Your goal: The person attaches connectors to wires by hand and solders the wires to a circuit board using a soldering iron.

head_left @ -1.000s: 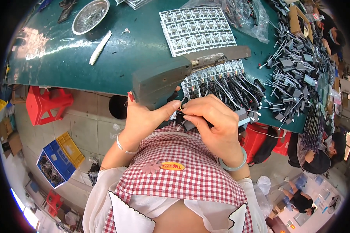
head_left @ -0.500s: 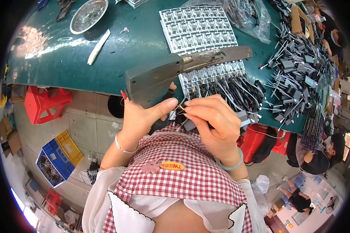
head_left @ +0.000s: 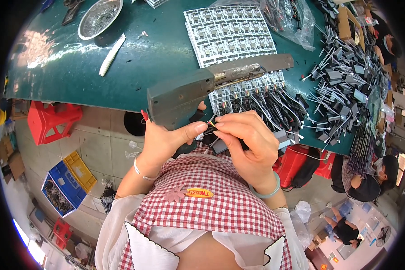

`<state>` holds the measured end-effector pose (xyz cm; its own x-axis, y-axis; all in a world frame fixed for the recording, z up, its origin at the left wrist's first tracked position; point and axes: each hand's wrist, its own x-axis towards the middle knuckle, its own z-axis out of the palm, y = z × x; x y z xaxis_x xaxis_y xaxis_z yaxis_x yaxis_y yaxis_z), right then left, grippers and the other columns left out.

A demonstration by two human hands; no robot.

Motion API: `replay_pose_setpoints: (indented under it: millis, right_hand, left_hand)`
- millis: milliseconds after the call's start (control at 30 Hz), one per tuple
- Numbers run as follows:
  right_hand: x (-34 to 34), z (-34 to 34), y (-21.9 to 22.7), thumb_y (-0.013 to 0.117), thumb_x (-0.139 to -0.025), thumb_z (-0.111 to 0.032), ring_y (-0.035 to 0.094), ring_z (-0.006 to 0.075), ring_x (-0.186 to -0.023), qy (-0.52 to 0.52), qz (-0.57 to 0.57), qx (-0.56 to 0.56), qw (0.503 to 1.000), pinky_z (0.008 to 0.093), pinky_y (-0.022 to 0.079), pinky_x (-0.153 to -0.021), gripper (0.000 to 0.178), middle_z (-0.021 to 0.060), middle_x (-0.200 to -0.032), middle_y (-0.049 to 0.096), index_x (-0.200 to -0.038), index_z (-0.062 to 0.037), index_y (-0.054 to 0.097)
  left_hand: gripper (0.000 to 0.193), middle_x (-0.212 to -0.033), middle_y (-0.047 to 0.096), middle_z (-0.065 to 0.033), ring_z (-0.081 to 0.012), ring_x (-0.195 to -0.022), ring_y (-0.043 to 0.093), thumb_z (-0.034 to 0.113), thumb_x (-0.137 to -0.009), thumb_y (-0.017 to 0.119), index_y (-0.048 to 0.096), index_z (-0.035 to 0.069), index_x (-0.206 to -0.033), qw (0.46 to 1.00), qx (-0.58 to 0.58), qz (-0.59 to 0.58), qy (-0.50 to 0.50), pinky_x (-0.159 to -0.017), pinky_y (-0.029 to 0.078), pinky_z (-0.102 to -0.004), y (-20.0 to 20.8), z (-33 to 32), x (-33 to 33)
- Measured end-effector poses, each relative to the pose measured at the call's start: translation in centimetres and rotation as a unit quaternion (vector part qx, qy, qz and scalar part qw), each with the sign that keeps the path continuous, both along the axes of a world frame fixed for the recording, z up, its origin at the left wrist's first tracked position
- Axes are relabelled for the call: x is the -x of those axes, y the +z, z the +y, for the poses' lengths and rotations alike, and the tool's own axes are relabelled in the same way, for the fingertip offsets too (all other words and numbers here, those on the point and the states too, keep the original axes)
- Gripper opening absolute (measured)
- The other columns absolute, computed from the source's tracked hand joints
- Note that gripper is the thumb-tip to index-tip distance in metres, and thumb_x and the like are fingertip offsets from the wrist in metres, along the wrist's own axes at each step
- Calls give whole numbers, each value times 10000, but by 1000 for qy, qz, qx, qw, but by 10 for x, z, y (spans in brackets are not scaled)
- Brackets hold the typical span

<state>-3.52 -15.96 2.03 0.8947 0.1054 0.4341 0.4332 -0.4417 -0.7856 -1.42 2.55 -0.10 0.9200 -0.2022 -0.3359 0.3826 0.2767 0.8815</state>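
My left hand is wrapped round the grip of a dark grey-green soldering gun, whose long nose points right across the boards. The thumb of that hand reaches toward the thin coloured wires pinched between the fingertips of my right hand. Just beyond both hands lies a white circuit board panel, its near row joined to many black and grey leads. Grey box-shaped parts on the leads hang by the table edge, partly behind my right hand.
More board sheets are stacked behind the gun. A heap of grey parts with leads covers the table's right side. A metal bowl and a white stick-like piece lie at far left. Red stools and blue crates stand below.
The soldering gun has shifted slightly right, its body tilting a little. Both hands stay close together, and my right fingers keep their pinch on the wires.
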Motion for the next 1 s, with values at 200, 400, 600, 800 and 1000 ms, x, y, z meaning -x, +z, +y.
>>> replay_pose_setpoints:
  millis: [200,400,600,800,1000]
  right_hand:
    - [0,-2,0,788,-726,82,684,263,-810,24,-3,10,1000,333,538,-673,252,118,-946,723,-945,-12,707]
    - [-2,-5,1,744,-677,37,680,269,-814,61,-38,54,996,342,539,-658,244,110,-951,714,-916,7,710]
    - [-4,-9,-5,723,-705,18,670,267,-827,28,-49,110,992,361,528,-667,238,109,-970,712,-942,4,701]
    - [-3,-8,-21,712,-758,25,635,255,-825,-90,-6,191,977,353,511,-683,237,87,-974,693,-989,-24,692]
    - [-4,-5,-26,701,-771,23,622,249,-798,-126,-6,202,971,360,502,-664,225,74,-936,660,-989,-34,688]
  left_hand:
    - [491,-1079,688,-82,-100,-696,605,49,-777,854,623,7,-1209,998,58,15,8,-524,494,-221,3,2,-9]
    - [450,-1057,687,-77,-97,-673,593,29,-776,841,637,3,-1177,999,22,18,-36,-517,482,-223,2,4,-12]
    - [410,-1042,698,-70,-88,-661,594,7,-788,825,648,-2,-1158,999,-4,19,-29,-522,487,-223,3,-1,-14]
    - [416,-1084,708,-74,-87,-678,609,-17,-801,795,647,-9,-1189,998,-16,-13,65,-535,496,-223,0,8,-8]
    - [385,-1110,723,-91,-120,-896,671,-14,-815,798,677,-8,-1180,997,-63,-24,48,-669,549,-241,-14,33,19]
